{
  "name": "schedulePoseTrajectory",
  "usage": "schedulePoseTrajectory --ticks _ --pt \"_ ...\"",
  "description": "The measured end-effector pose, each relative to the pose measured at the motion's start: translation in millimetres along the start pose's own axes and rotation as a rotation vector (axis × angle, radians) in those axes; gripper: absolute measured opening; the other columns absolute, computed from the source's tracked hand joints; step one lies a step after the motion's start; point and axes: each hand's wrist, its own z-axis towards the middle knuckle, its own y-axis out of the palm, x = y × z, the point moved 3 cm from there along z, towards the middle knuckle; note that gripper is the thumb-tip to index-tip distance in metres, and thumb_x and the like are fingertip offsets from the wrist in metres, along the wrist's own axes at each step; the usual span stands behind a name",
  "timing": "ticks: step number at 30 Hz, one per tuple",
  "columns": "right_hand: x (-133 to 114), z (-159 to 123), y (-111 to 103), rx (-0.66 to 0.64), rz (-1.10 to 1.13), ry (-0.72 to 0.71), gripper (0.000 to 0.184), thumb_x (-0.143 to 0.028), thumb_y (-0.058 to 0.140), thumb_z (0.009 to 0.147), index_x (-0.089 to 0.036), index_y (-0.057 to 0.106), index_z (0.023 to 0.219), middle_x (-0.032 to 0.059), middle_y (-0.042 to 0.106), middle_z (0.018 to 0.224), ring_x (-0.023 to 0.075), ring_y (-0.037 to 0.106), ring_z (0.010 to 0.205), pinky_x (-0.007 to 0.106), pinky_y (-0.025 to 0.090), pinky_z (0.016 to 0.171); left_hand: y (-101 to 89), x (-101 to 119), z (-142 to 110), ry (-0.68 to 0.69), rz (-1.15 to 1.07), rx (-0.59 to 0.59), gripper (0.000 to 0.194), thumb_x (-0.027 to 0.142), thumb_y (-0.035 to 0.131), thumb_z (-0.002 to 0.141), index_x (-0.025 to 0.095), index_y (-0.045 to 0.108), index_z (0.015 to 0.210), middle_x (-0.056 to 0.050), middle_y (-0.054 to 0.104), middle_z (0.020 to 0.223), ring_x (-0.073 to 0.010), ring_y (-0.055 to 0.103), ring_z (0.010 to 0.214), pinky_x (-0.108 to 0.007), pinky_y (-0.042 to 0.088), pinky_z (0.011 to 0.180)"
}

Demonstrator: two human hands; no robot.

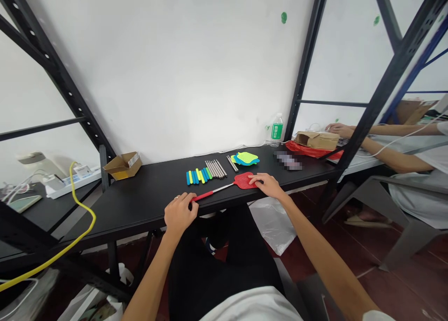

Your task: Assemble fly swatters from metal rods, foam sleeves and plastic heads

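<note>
A red fly swatter (244,181) with a metal shaft lies low along the front of the black table. My left hand (180,213) is closed around the end of its red handle. At the other end, my right hand (269,184) has its fingertips on the right edge of the red swatter head, seemingly pinching it. Behind the swatter, a row of blue, yellow and green handle grips (199,176) sits beside a row of metal rods (216,169). More rods (232,163) lie next to a stack of yellow and blue swatter heads (247,158).
An open cardboard box (123,166) stands at the table's left end. A water bottle (276,130) is by the wall, near a red plastic bag (311,151) and a brown box (317,140). Dark rack posts (308,55) rise at both sides. Another person's arms (378,146) rest at the right.
</note>
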Motion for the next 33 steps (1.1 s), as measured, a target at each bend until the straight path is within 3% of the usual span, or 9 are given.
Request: schedulePoseTrajectory --ticks 14,33 --pt "1.1 -0.1 1.3 0.011 -0.015 -0.017 0.034 -0.020 0.048 0.092 -0.039 0.075 0.104 -0.0103 0.067 0.129 0.0238 0.049 0.135 0.051 0.035 0.111 -0.2 -0.6 0.0 -0.004 -0.013 -0.009 0.026 0.023 0.045 0.091 0.025 0.071 0.098 -0.003 0.072 0.089 -0.0210 0.063 0.086 -0.030 0.036 0.067" --pt "3.8 1.4 1.8 -0.010 0.026 -0.018 0.039 -0.013 0.044 0.091 -0.036 0.075 0.096 -0.0102 0.069 0.127 0.0228 0.048 0.136 0.052 0.034 0.113 -0.3 -0.2 0.2 0.009 0.016 -0.005 0.026 0.022 0.045 0.091 0.025 0.070 0.097 -0.002 0.071 0.088 -0.0204 0.063 0.085 -0.030 0.037 0.067"
